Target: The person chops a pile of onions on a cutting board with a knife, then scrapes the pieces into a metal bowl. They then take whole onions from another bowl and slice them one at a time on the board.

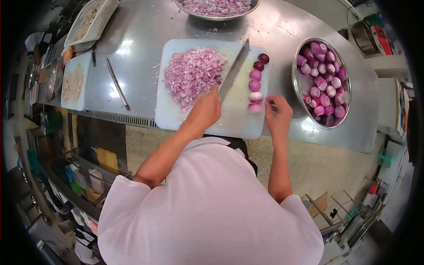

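My left hand (206, 110) is closed around the handle of a long knife (234, 70), its blade angled up and away over the white cutting board (238, 123). A heap of chopped red onion (193, 73) lies on the board, left of the blade. To the right of the knife, several peeled red onions (255, 85) stand in a row along the board's right side. My right hand (278, 115) is beside the nearest onion of that row, fingers loosely curled and apart, with nothing visible between them.
A steel bowl of whole peeled onions (324, 86) stands to the right. Beyond the board is a bowl of chopped onion (218, 8). On the left are a steel rod-like tool (118, 84), a smaller board (81, 104) with pale chopped pieces and a white basket (99, 24).
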